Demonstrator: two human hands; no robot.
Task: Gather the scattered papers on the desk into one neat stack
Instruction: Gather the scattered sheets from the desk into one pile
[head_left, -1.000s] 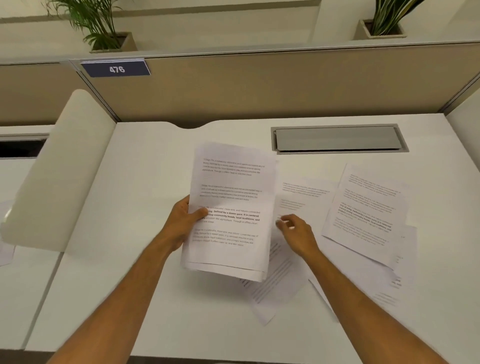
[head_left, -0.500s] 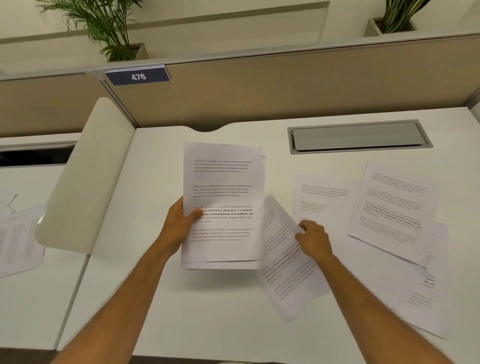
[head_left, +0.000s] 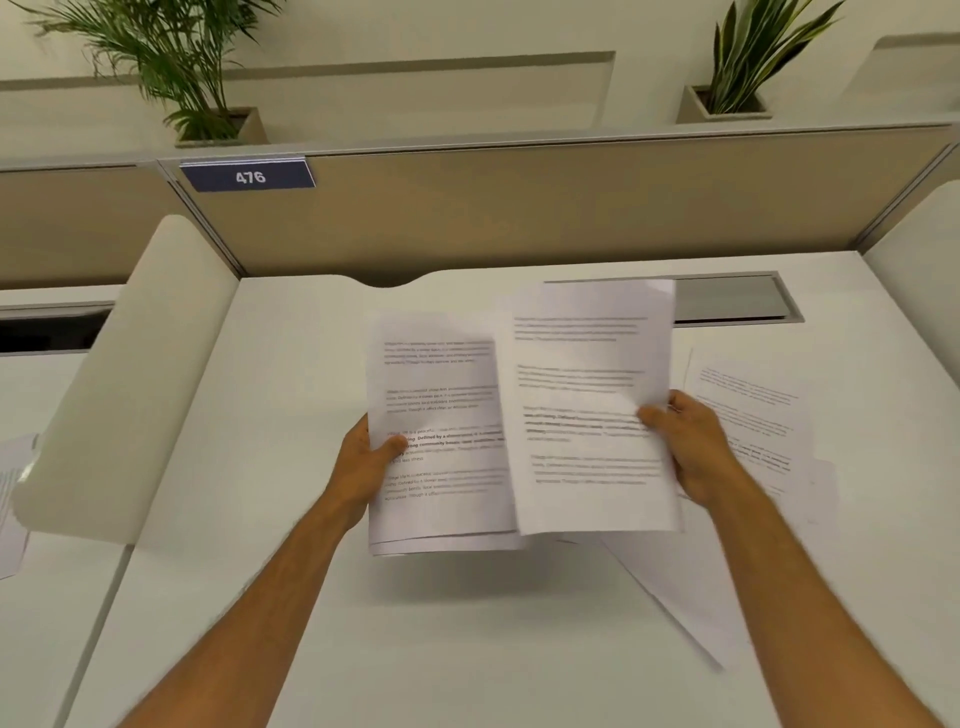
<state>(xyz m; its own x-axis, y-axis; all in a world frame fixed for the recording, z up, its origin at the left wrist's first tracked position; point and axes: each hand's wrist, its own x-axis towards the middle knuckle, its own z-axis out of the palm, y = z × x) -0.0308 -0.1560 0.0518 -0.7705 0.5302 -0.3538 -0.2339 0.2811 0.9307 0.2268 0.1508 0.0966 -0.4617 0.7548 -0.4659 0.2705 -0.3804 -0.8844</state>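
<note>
My left hand (head_left: 366, 465) grips a small stack of printed papers (head_left: 439, 431) by its left edge and holds it above the white desk (head_left: 291, 374). In my right hand (head_left: 693, 447) a single printed sheet (head_left: 587, 374) is pinched at its right edge, lifted off the desk, and it overlaps the right side of the stack. More printed sheets (head_left: 753, 415) lie flat on the desk to the right, partly hidden behind my right hand. Another sheet (head_left: 675, 597) lies below and in front of the lifted sheet, showing only its lower corner.
A grey cable hatch (head_left: 737, 299) is set into the desk at the back right. A tan partition (head_left: 519, 208) with a "476" label (head_left: 249, 176) stands behind, and a rounded white divider (head_left: 130, 374) stands on the left. Papers (head_left: 13, 499) lie on the neighbouring desk at far left.
My right hand has lifted a sheet off the desk and swung it up against the right side of the stack held in my left hand. The view has tilted upward.
</note>
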